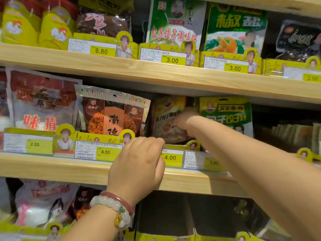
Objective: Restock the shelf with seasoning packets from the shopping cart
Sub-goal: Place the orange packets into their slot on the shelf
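On the middle shelf stands a yellow and brown seasoning packet behind the 4.00 price tag. My right hand, blurred, reaches into the shelf and is closed on that packet's right side. My left hand, with bead bracelets at the wrist, rests in a loose fist on the shelf's front edge by the yellow tray rim; nothing shows in it. A green packet stands just right of the held one. The shopping cart is out of view.
A brown and orange packet and a red packet stand to the left. The upper shelf holds green, yellow and dark packets. The dark tray on the lower shelf shows no packets; the slot at the right shows only low packets.
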